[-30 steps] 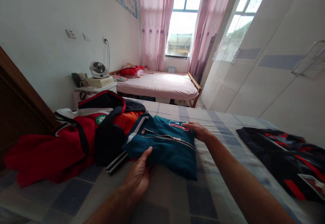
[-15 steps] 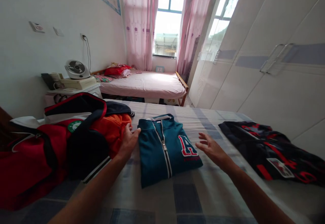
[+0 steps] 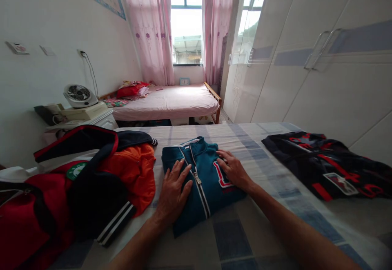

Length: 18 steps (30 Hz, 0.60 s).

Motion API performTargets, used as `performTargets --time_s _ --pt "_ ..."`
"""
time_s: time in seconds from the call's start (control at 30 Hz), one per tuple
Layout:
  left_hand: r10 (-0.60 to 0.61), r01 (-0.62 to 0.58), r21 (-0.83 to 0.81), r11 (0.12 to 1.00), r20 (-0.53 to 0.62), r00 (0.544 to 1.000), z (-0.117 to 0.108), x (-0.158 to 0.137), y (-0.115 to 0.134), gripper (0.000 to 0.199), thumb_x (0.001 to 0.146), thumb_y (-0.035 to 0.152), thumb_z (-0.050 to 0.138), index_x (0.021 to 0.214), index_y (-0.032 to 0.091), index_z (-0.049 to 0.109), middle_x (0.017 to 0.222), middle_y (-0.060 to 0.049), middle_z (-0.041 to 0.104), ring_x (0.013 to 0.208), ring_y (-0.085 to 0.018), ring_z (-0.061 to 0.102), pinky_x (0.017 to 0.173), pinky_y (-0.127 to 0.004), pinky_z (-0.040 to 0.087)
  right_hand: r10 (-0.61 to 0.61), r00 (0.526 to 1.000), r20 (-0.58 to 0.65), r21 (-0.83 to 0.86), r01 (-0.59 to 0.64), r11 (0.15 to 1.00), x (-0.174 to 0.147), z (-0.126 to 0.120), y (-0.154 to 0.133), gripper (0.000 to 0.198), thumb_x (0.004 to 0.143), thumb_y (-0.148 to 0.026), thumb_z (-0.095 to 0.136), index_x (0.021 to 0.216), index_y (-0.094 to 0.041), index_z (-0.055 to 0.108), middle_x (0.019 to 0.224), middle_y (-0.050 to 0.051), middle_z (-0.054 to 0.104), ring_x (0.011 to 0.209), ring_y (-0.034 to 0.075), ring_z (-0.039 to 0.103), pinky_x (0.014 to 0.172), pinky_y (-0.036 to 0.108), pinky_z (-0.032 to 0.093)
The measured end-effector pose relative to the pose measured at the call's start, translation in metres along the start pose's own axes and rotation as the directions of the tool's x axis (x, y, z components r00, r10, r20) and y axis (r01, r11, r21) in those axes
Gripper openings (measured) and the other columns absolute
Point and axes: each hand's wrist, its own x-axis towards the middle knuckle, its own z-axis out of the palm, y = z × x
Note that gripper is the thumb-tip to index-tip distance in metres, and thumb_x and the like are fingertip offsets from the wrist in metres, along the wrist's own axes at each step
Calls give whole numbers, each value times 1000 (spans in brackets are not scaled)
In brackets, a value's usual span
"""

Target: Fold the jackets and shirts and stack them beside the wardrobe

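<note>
Both flat, fingers spread | left hand | right hand | on teal jacket

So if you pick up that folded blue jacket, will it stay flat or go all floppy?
Probably floppy: the teal zip jacket is soft cloth, folded flat under the left hand and right hand. Lifted by one edge, it would likely unfold. It looks light.

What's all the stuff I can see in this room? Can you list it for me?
Folded zip jacket: one, teal, middle of checked bed.
Clothes pile: one, red, orange, navy, left on bed.
Dark garment: one, black and red, right on bed.
Far bed: one, pink, under window.
Fan: one, white, on left nightstand.
Curtains: pair, pink.
Wardrobe: one, white, right wall.
Left hand: flat on jacket.
Right hand: flat on jacket.
</note>
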Motion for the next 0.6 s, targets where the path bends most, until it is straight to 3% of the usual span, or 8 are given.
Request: performTargets --time_s 0.07,0.17,0.33,0.5,0.6 --pt "-104 91 -105 990 -128 986 -2 2 -6 44 94 38 33 131 21 50 148 -8 38 138 -23 28 113 -48 24 146 985 -90 14 -145 989 8 -6 6 44 86 -34 43 120 -10 58 125 16 57 109 24 57 96 36 39" --pt "-246 193 -234 953 -222 944 -6 7 -14 45 94 40 31 127 18 52 146 -9 38 138 -22 29 114 -45 24 262 965 -9 40 -261 964 27 -11 9 43 79 -37 54 110 -10 64 103 16 67 98 28 60 91 39 40" --pt "-283 247 -224 943 -143 948 -1 11 -26 52 93 43 31 131 13 50 149 -12 34 140 -23 24 116 -44 19 231 954 190 260 -276 925 51 -3 13 19 70 -25 58 84 -18 68 82 3 70 80 18 63 74 27 46" --pt "-272 252 -196 947 -81 959 5 9 -32 53 92 43 33 136 16 44 152 -9 28 141 -22 22 116 -44 20 238 925 297 466 -358 809 44 -14 17 28 81 -36 50 95 -15 62 85 4 68 70 13 63 65 24 49" --pt "-261 240 -189 952 -96 960 7 7 -37 53 90 45 35 135 19 44 152 -8 29 140 -23 23 115 -46 21 197 866 459 586 -462 666 35 -22 19 35 78 -49 60 86 -15 62 79 2 67 66 11 61 62 21 48"
